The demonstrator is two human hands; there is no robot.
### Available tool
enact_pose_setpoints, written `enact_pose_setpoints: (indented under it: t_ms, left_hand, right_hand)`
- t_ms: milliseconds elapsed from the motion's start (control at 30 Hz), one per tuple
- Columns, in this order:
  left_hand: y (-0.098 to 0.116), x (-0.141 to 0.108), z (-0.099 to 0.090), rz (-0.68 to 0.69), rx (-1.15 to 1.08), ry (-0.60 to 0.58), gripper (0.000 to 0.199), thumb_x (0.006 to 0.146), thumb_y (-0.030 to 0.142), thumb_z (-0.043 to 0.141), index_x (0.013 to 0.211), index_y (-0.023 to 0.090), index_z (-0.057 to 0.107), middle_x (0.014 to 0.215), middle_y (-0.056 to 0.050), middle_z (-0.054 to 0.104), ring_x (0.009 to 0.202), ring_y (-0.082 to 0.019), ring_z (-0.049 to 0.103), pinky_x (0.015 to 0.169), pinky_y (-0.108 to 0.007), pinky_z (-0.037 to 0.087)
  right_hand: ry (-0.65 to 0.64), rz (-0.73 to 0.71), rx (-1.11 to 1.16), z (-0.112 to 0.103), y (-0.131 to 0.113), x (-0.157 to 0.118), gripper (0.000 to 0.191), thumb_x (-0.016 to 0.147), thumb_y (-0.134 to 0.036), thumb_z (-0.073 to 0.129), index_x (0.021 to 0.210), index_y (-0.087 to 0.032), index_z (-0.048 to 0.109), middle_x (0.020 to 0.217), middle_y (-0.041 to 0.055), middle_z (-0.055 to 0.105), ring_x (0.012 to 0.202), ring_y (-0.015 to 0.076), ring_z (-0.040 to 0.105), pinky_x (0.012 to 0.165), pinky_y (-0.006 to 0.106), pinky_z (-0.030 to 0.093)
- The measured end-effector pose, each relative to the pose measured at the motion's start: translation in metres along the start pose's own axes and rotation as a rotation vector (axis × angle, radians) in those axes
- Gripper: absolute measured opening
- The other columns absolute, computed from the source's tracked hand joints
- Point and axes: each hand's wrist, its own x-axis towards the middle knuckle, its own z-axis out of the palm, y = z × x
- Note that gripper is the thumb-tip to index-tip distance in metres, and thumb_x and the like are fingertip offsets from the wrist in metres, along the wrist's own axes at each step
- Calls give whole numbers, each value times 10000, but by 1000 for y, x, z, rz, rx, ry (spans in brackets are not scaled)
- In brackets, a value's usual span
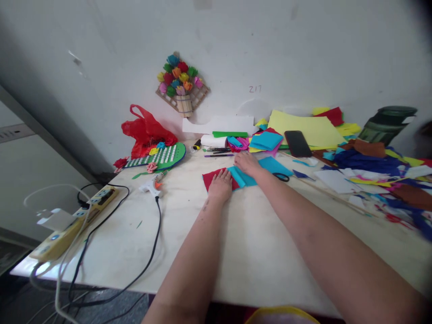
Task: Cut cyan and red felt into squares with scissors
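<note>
On the table, my left hand [221, 183] lies flat on a piece of red paper [208, 180], its fingers spread and pointing away from me. A blue paper [239, 177] overlaps the red one on the right, with a raised fold or rolled edge. My right hand [247, 164] rests at the far edge of this blue paper; its fingers are bent, and whether they pinch anything is too small to tell. Another blue sheet [275, 166] lies to the right, partly under black-handled scissors [281, 177].
A glue gun [151, 186] and power strip [76, 225] with cables are at left. Behind stand a red bag [145, 130] and green board [178, 155]. A phone [297, 144], yellow sheets [303, 128], scraps [364, 159] and a dark green container [386, 126] occupy the right.
</note>
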Motion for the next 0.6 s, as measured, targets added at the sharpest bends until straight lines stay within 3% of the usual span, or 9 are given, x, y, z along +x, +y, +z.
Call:
enact_pose_setpoints:
  t_ms: [167,267,367,467,600]
  left_hand:
    - [-1,2,-1,0,-41,-17,476,933,288,205,1354,150,380,1454,-56,286,1352,-199,207,1091,-398,201]
    - [-1,2,-2,0,-69,-24,472,932,305,221,1356,164,376,1452,-54,293,1354,-198,199,1091,-404,197]
    - [-1,2,-3,3,-73,-20,469,932,309,228,1352,168,381,1452,-56,292,1352,-195,207,1089,-408,202]
    - [-1,1,-3,3,-59,-24,475,934,314,218,1351,155,381,1454,-57,287,1350,-193,212,1092,-397,198]
    - [-2,1,-3,23,-46,-32,486,934,338,220,1352,148,379,1455,-61,284,1350,-197,211,1093,-390,192]
  right_hand:
    - [66,28,185,2,-15,-16,439,905,-310,315,1233,-109,527,1325,102,486,1211,205,423,1027,313,290]
    - [-29,38,286,5,-25,-30,539,924,-379,193,1377,-129,345,1429,77,357,1296,166,336,1055,301,264]
    - [-184,85,301,9,-23,-44,623,912,-472,100,1439,-149,179,1486,61,217,1350,182,228,1084,363,213]
    - [-268,92,246,10,-14,-52,692,890,-534,81,1446,-126,138,1501,66,146,1372,202,146,1106,392,137]
    - [-279,53,160,9,-5,-54,707,877,-565,99,1445,-147,158,1501,57,152,1374,206,133,1112,401,112]
